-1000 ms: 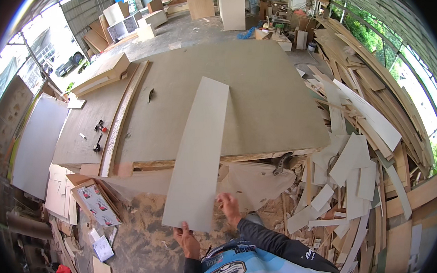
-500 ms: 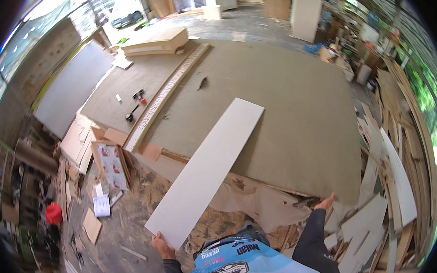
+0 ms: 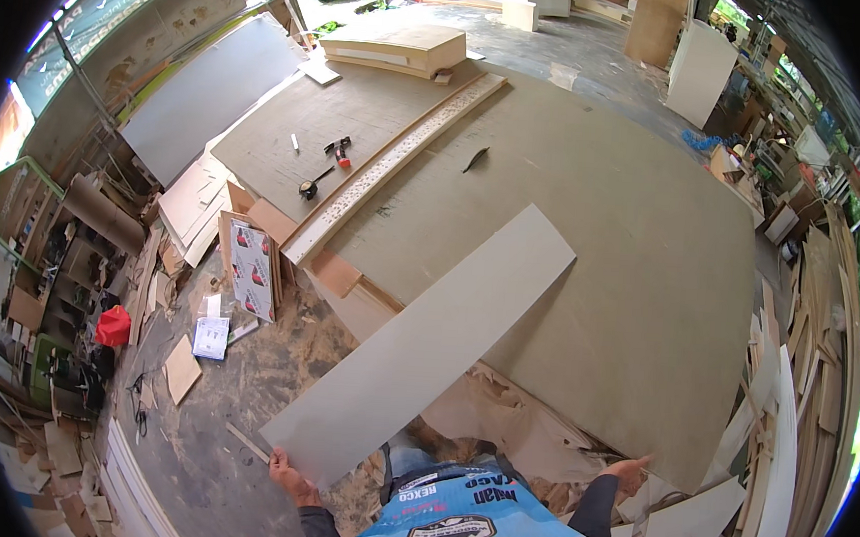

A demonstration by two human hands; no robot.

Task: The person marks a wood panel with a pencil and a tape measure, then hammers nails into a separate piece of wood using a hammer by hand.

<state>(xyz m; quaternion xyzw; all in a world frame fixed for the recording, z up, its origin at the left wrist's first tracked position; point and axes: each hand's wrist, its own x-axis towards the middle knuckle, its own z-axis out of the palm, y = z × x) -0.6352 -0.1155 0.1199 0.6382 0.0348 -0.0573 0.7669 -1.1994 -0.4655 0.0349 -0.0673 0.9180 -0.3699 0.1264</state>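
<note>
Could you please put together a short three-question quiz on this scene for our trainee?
1. Multiple choice: which holds the long white board?
a) the right hand only
b) the left hand only
c) both hands
2. True or false: the board's far end is over the large brownish table, while its near end reaches past the table's edge.
3. Fill in: in the picture, the black-and-red tool lies to the ____ of the long narrow strip.

Key: 1. b; 2. true; 3. left
</note>
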